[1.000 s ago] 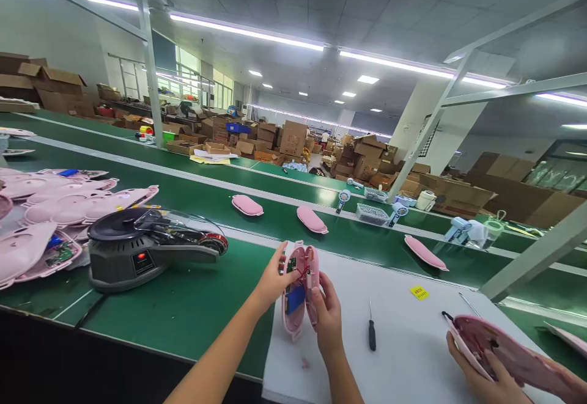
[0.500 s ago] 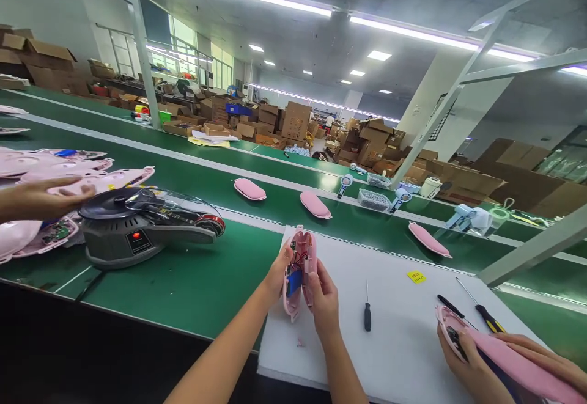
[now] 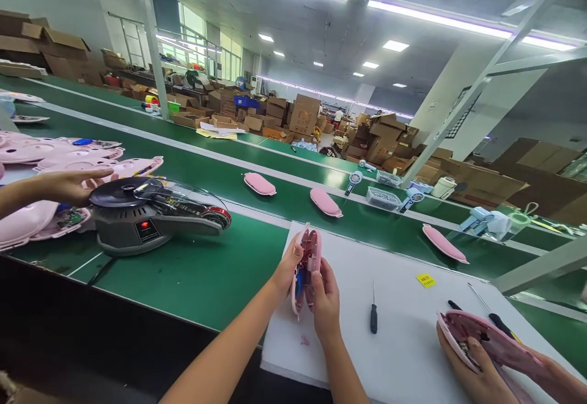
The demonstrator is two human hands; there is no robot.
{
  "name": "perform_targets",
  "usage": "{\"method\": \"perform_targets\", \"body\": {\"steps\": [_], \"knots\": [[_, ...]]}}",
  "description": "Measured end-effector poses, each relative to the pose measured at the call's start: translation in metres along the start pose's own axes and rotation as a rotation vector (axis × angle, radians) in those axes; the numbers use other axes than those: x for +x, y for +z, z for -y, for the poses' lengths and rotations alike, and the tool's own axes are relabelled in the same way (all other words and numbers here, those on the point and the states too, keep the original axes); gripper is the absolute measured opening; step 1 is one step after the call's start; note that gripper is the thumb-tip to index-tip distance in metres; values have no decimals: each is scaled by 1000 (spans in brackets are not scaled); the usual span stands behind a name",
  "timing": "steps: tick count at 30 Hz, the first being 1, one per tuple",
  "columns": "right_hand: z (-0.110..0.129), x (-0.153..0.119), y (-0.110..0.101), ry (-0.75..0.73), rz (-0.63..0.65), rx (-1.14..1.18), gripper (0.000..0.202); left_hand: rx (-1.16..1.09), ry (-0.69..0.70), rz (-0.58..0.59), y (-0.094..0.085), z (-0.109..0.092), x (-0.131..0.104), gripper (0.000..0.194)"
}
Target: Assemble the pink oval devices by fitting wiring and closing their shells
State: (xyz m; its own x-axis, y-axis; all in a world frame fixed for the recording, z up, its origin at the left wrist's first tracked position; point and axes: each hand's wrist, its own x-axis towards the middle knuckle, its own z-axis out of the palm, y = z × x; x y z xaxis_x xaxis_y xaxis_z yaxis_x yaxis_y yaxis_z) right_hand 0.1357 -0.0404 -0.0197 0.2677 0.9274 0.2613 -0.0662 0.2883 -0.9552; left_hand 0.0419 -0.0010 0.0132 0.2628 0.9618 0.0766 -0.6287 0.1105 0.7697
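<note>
The pink case (image 3: 316,252) is up in front of the person, over the white mat (image 3: 351,355) by the green tabletop (image 3: 206,294). It stands on end, its two halves a little apart, like a book. Whether its bottom tip touches the mat is hard to tell.

It looks light. The halves look like hard, smooth plastic, so they may slip a bit in the fingers. The red wires (image 3: 306,256) inside look thin and easy to pull loose, and the blue block (image 3: 300,282) should not be squeezed. The best places to hold are the outer sides and the rims, away from the wires.

The left grip (image 3: 288,269) is curled round the left half, with the thumb at the rim near the top. The right grip (image 3: 326,300) is bent round the right half, a bit lower, with its thumb in front and its fingers on the outer side. Each has hold of just its own half.

The left arm (image 3: 233,343) slants in from the lower left. The right arm (image 3: 343,367) leans in more steeply from below. The wrists are near each other.
</note>
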Motion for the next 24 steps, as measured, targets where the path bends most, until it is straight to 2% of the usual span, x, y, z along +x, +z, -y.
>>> {"method": "perform_targets", "body": {"steps": [8, 18, 21, 24], "knots": [[-2, 0, 0, 45, 41, -40, 52, -31, 33, -6, -2, 1, 1, 85], [-4, 2, 2, 26, 65, -127, 52, -57, 5, -36, -10, 4, 1, 88], [-8, -5, 4, 16, 74, -146, 49, -55, 2, -87, -9, 7, 2, 96], [-12, -17, 10, -32, 7, -187, 44, -42, -3, -107, -1, 5, -12, 104]]}}
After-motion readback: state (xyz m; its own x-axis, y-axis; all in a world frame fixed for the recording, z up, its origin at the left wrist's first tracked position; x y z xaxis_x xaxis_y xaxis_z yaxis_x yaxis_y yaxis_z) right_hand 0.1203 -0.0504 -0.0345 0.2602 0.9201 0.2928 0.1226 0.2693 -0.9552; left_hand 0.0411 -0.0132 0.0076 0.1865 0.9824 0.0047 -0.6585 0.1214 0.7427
